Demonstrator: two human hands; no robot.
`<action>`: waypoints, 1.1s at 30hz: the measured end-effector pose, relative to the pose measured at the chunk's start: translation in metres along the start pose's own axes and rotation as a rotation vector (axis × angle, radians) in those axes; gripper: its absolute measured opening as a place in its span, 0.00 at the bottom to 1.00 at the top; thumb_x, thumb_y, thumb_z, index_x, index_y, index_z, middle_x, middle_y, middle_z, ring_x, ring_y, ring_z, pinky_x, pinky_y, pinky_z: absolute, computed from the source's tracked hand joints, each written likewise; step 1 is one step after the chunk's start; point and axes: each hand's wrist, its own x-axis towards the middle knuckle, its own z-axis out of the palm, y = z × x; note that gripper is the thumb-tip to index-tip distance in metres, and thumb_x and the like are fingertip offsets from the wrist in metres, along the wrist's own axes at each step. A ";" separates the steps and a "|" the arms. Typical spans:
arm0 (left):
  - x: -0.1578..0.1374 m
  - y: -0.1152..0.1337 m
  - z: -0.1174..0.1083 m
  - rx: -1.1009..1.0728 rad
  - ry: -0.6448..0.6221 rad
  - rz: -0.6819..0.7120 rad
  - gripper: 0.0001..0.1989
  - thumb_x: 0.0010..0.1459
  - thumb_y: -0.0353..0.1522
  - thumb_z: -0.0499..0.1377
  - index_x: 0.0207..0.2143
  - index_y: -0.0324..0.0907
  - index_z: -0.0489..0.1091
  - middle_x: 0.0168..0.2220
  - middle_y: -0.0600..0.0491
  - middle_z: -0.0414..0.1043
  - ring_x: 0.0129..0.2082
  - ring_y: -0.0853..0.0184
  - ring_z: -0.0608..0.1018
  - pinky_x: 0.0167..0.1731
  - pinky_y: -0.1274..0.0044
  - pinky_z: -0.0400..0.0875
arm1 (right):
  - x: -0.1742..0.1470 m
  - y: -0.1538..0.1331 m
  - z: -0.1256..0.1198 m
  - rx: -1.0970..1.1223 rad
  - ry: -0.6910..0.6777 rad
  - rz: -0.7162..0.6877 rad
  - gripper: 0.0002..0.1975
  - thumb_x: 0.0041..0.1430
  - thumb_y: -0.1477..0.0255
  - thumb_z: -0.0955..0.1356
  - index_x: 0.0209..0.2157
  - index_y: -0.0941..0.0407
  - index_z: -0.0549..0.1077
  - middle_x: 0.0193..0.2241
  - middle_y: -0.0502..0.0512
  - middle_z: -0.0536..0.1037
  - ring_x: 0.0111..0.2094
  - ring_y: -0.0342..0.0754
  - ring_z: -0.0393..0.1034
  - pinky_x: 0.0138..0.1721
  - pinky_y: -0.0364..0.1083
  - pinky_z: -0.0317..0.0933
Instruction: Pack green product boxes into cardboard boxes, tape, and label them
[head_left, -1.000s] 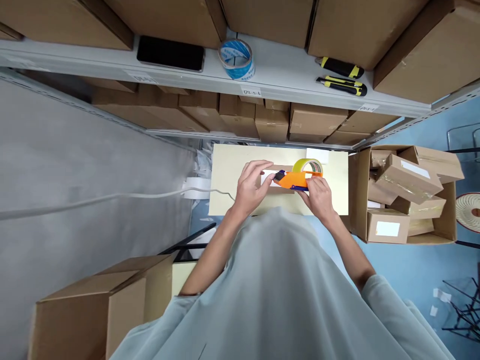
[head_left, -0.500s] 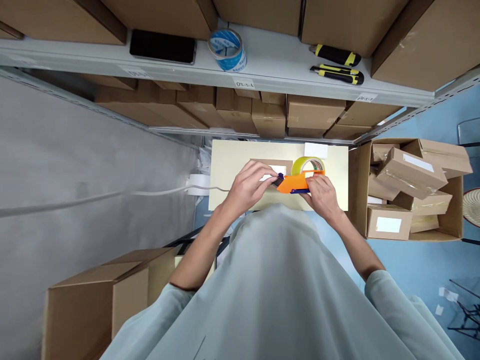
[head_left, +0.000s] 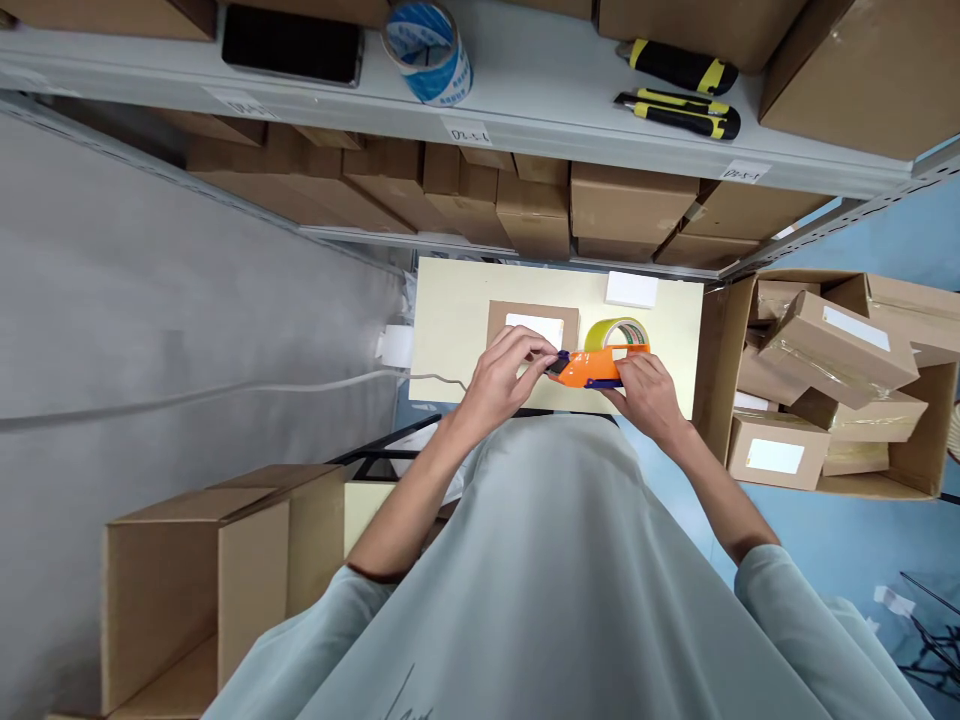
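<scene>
An orange tape dispenser (head_left: pixel 589 369) loaded with a roll of yellow tape (head_left: pixel 598 333) is held above the pale table. My right hand (head_left: pixel 646 392) is closed around its right end. At the dispenser's dark front end, my left hand (head_left: pixel 501 375) pinches with thumb and fingers; whether it grips the tape's end or the dispenser's tip is too small to tell. Behind my left hand lies a small cardboard box (head_left: pixel 502 318) with a white label (head_left: pixel 551 328), partly covered by the fingers.
A white card or small box (head_left: pixel 631 289) lies at the table's (head_left: pixel 450 300) back. To the right, a large carton (head_left: pixel 724 400) holds several taped boxes. The shelf (head_left: pixel 525 50) above bears a phone (head_left: pixel 292 45), blue-white tape (head_left: pixel 429 55) and two cutters (head_left: pixel 679 90). An open carton (head_left: pixel 161 600) stands lower left.
The camera view has shifted, so the shelf sits higher and more of the labelled box shows. Both hands keep their hold at the dispenser, with only slight movement of the left fingers.
</scene>
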 end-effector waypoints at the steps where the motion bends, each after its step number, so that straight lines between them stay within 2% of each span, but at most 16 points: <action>1: -0.002 0.001 0.003 0.000 0.005 -0.006 0.10 0.80 0.41 0.59 0.47 0.48 0.77 0.41 0.49 0.81 0.44 0.59 0.81 0.46 0.65 0.79 | -0.002 0.003 0.000 0.007 -0.020 0.002 0.18 0.81 0.53 0.66 0.46 0.53 0.77 0.37 0.59 0.81 0.43 0.59 0.75 0.53 0.58 0.69; 7: -0.020 0.000 0.022 -0.031 0.045 -0.044 0.13 0.81 0.43 0.57 0.43 0.47 0.75 0.40 0.49 0.80 0.42 0.61 0.80 0.45 0.67 0.78 | -0.018 0.008 0.000 -0.011 -0.072 -0.001 0.20 0.82 0.53 0.65 0.42 0.53 0.76 0.33 0.57 0.79 0.38 0.57 0.73 0.48 0.54 0.67; 11: -0.042 -0.010 0.034 -0.079 0.033 -0.097 0.16 0.81 0.45 0.56 0.42 0.46 0.74 0.39 0.49 0.79 0.40 0.61 0.79 0.44 0.68 0.78 | -0.037 0.007 -0.004 -0.006 -0.138 0.007 0.19 0.82 0.54 0.65 0.41 0.53 0.77 0.32 0.56 0.79 0.37 0.57 0.73 0.47 0.53 0.66; 16: -0.074 -0.048 0.027 -0.073 0.253 -0.251 0.18 0.78 0.50 0.57 0.43 0.47 0.74 0.41 0.48 0.78 0.43 0.60 0.80 0.47 0.67 0.78 | -0.070 0.019 -0.021 -0.097 -0.149 0.128 0.21 0.81 0.52 0.65 0.42 0.54 0.77 0.35 0.61 0.82 0.39 0.60 0.75 0.48 0.55 0.67; 20: -0.095 -0.082 0.033 -0.079 0.272 -0.322 0.17 0.76 0.50 0.59 0.43 0.48 0.74 0.42 0.48 0.78 0.47 0.58 0.81 0.53 0.64 0.78 | -0.082 0.029 -0.022 -0.160 -0.240 0.173 0.22 0.82 0.52 0.64 0.44 0.55 0.78 0.36 0.64 0.83 0.40 0.62 0.75 0.49 0.57 0.67; 23: -0.112 -0.096 0.060 -0.103 0.269 -0.406 0.16 0.76 0.48 0.60 0.42 0.47 0.74 0.43 0.48 0.79 0.49 0.57 0.81 0.57 0.64 0.78 | -0.085 0.034 -0.007 -0.188 -0.331 0.221 0.24 0.82 0.51 0.63 0.44 0.57 0.77 0.37 0.67 0.83 0.41 0.63 0.74 0.50 0.58 0.66; 28: -0.143 -0.111 0.113 -0.206 0.223 -0.533 0.11 0.73 0.43 0.62 0.43 0.46 0.76 0.45 0.47 0.80 0.52 0.60 0.82 0.60 0.65 0.80 | -0.101 0.049 0.033 -0.207 -0.459 0.320 0.24 0.83 0.54 0.62 0.48 0.60 0.77 0.42 0.72 0.84 0.45 0.66 0.74 0.55 0.60 0.64; 33: -0.156 -0.134 0.154 -0.268 0.248 -0.646 0.07 0.71 0.37 0.63 0.42 0.45 0.77 0.45 0.48 0.82 0.49 0.62 0.83 0.57 0.68 0.81 | -0.119 0.061 0.074 -0.235 -0.529 0.395 0.25 0.84 0.56 0.60 0.52 0.63 0.77 0.46 0.75 0.84 0.49 0.67 0.73 0.59 0.61 0.64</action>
